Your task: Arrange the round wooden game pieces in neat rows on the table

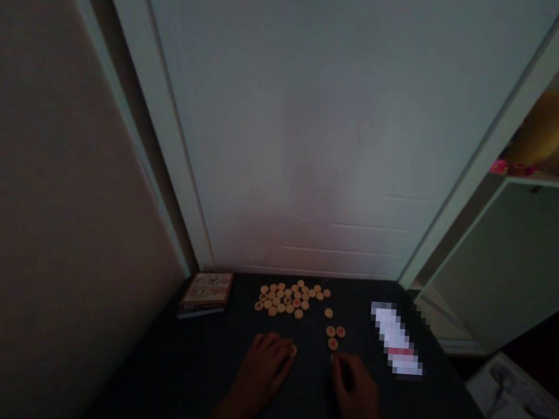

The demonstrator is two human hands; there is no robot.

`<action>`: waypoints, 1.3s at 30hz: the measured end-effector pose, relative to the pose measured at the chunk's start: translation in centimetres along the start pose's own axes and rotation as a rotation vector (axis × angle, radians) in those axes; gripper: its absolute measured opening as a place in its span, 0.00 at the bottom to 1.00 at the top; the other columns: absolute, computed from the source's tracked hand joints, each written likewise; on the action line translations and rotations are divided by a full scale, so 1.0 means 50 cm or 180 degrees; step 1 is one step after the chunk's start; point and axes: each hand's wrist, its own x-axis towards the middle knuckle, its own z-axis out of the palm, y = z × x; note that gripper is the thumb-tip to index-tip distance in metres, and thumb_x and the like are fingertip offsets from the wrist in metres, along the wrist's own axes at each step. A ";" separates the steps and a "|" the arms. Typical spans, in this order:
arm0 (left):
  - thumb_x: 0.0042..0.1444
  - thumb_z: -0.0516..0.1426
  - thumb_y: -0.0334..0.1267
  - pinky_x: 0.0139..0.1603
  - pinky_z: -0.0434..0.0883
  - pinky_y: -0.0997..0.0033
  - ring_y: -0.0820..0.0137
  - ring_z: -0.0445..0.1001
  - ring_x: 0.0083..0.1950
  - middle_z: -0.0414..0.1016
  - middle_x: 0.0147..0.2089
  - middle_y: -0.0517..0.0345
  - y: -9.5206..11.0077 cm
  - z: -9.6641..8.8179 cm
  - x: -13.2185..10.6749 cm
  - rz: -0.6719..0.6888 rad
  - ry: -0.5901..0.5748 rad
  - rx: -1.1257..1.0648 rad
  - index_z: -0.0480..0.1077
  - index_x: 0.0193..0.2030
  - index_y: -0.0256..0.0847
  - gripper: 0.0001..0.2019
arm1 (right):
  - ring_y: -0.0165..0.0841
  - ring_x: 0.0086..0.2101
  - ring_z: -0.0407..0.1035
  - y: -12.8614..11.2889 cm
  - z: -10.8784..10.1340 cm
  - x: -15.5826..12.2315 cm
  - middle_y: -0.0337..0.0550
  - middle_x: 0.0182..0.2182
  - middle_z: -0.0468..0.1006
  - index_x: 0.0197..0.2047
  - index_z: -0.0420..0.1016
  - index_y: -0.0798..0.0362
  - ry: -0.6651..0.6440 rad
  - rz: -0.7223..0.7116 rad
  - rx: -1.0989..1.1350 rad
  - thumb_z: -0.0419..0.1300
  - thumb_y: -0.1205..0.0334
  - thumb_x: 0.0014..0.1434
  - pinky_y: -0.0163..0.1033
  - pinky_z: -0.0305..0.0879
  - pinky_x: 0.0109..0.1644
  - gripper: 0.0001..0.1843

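My left hand is low over the dark table, its fingers bent and close together. A round wooden Chinese chess piece shows at its fingertips. To the right, my right hand makes a pinch, with what looks like the pale edge of another piece at the fingertips, mostly hidden. Just beyond it lie three pieces with red marks, the nearest one almost at the fingers. A single plain piece lies farther back. Many more pieces form a loose group near the back edge, most showing no mark.
A box or thick book with a printed cover lies at the back left of the table. At the right is a pixelated bright object. A white panel rises behind the table, and a wall borders the left.
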 end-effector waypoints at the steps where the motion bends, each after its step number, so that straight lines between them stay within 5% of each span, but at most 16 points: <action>1: 0.65 0.55 0.34 0.54 0.64 0.56 0.58 0.72 0.53 0.80 0.53 0.57 -0.002 -0.007 -0.008 -0.0053 -0.0035 -0.0094 0.73 0.48 0.48 0.09 | 0.37 0.36 0.78 -0.015 0.013 -0.006 0.44 0.35 0.83 0.41 0.78 0.49 -0.0083 -0.0111 0.0049 0.56 0.52 0.65 0.37 0.74 0.41 0.13; 8: 0.61 0.58 0.33 0.56 0.66 0.60 0.62 0.75 0.50 0.81 0.46 0.59 -0.013 -0.017 -0.016 -0.0471 0.0027 -0.1001 0.75 0.44 0.48 0.08 | 0.38 0.38 0.78 -0.100 0.100 -0.008 0.45 0.38 0.83 0.44 0.78 0.49 -0.0602 -0.0362 0.0395 0.55 0.56 0.66 0.38 0.74 0.44 0.12; 13: 0.61 0.59 0.40 0.45 0.74 0.69 0.65 0.80 0.43 0.82 0.44 0.55 -0.026 -0.003 0.002 -0.0951 0.0269 -0.1998 0.77 0.46 0.45 0.09 | 0.39 0.41 0.78 -0.106 0.125 0.017 0.47 0.41 0.83 0.46 0.77 0.50 -0.0596 -0.0323 0.0498 0.55 0.56 0.66 0.40 0.74 0.47 0.12; 20: 0.54 0.64 0.49 0.46 0.77 0.66 0.60 0.83 0.43 0.85 0.40 0.53 -0.034 0.010 0.009 -0.1534 0.0230 -0.3031 0.77 0.46 0.41 0.17 | 0.36 0.39 0.78 -0.095 0.129 0.016 0.45 0.42 0.83 0.50 0.76 0.49 -0.0614 -0.0381 0.0732 0.57 0.54 0.65 0.37 0.75 0.44 0.14; 28: 0.58 0.60 0.53 0.50 0.76 0.65 0.61 0.82 0.46 0.85 0.44 0.52 -0.024 -0.007 0.007 -0.1382 0.0096 -0.3089 0.79 0.43 0.41 0.17 | 0.35 0.35 0.77 -0.104 0.117 0.015 0.44 0.38 0.83 0.48 0.78 0.49 -0.0636 -0.0361 0.0735 0.59 0.51 0.64 0.35 0.75 0.39 0.15; 39: 0.60 0.60 0.50 0.52 0.76 0.65 0.62 0.82 0.46 0.84 0.45 0.51 -0.015 -0.019 0.006 -0.1299 -0.0008 -0.3323 0.77 0.49 0.41 0.17 | 0.38 0.42 0.78 -0.091 0.120 0.021 0.47 0.43 0.83 0.53 0.78 0.46 -0.0609 -0.0357 0.0872 0.58 0.52 0.66 0.39 0.76 0.47 0.17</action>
